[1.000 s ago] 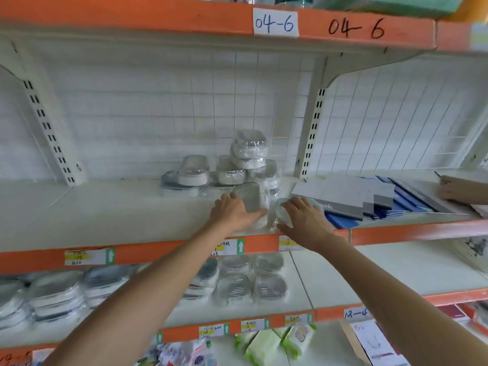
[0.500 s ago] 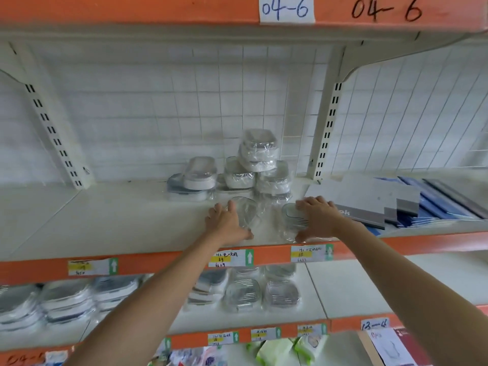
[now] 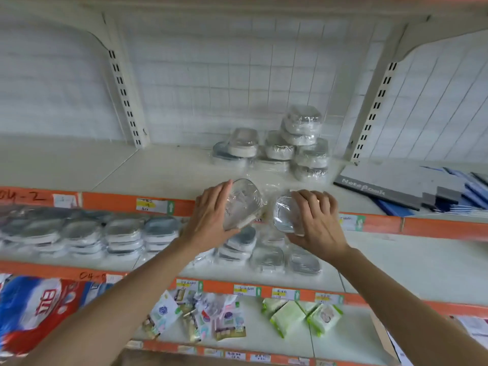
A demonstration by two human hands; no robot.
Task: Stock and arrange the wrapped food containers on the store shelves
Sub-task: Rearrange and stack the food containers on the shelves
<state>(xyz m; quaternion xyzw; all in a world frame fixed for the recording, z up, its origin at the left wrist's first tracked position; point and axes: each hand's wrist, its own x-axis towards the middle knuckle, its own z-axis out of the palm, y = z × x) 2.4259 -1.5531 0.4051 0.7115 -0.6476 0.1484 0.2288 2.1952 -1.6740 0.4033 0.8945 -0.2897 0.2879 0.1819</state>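
Wrapped containers: one in left hand [image 3: 211, 217], the left container [image 3: 244, 204] tilted on edge, fingers curled round its side; the right container [image 3: 286, 215] gripped by right hand [image 3: 317, 220] from above. Both held off the shelf at the orange front edge [image 3: 113, 203] of the upper shelf [image 3: 163, 170]. Judgement: step is placing them on that shelf near the stacked pile [image 3: 295, 143] at back. Level each before setting down, push in flat, keep wrap from snagging. Open shelf room left of pile; notebooks [image 3: 383, 187] crowd the right, and the pile looks loosely stacked, so avoid nudging it.
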